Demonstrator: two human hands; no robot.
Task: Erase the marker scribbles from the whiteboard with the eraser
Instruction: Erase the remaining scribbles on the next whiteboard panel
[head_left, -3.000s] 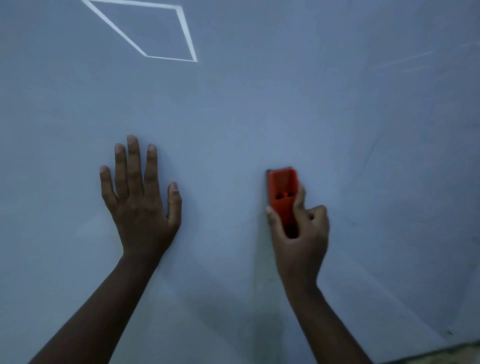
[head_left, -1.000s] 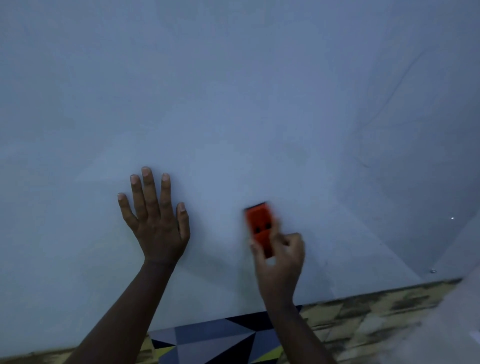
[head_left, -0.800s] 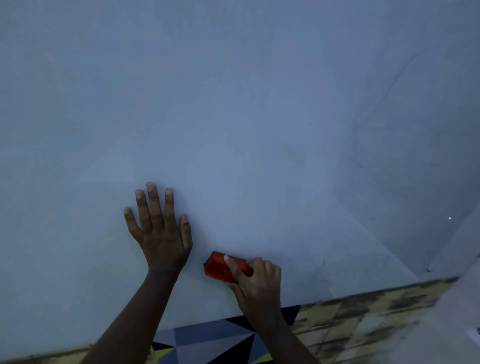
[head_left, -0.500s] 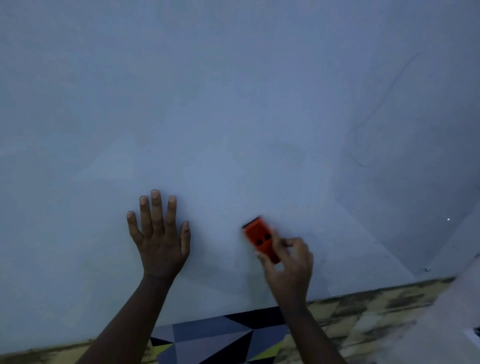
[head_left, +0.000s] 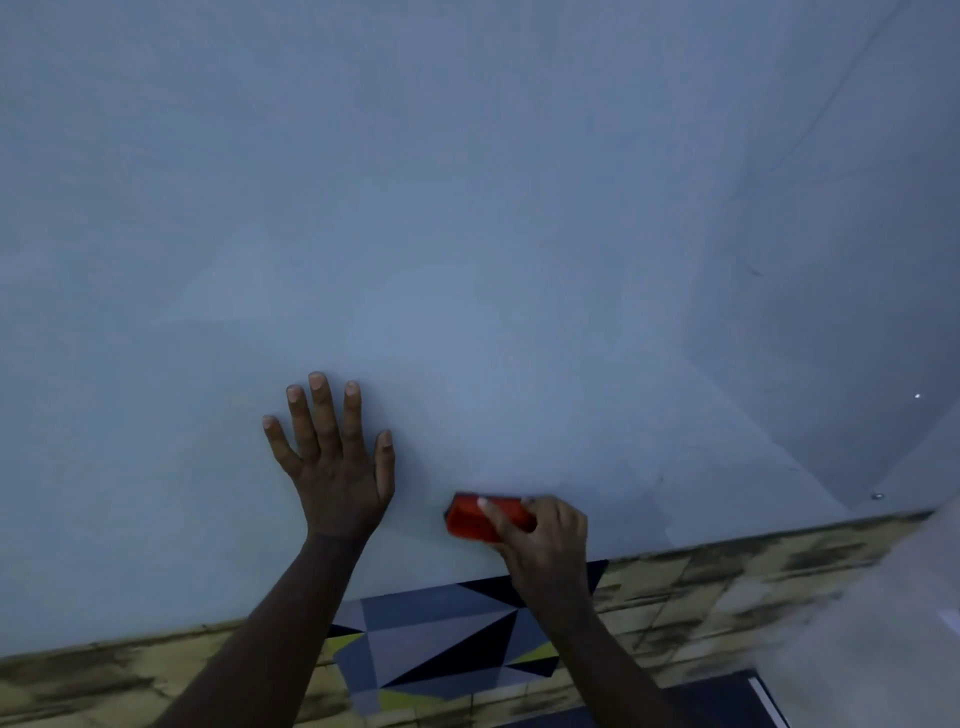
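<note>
The right hand (head_left: 545, 530) curled its grip around the small orange plastic eraser (head_left: 478, 517), lying sideways low on the pale whiteboard (head_left: 467, 234); the left hand (head_left: 335, 462) pressed flat, fingers spread.

Below the board runs a floor of mottled yellow-brown tiles (head_left: 727, 587). A patch of grey, black and yellow triangles (head_left: 441, 639) lies on it. A dark panel (head_left: 717, 701) sits at the lower right.
</note>
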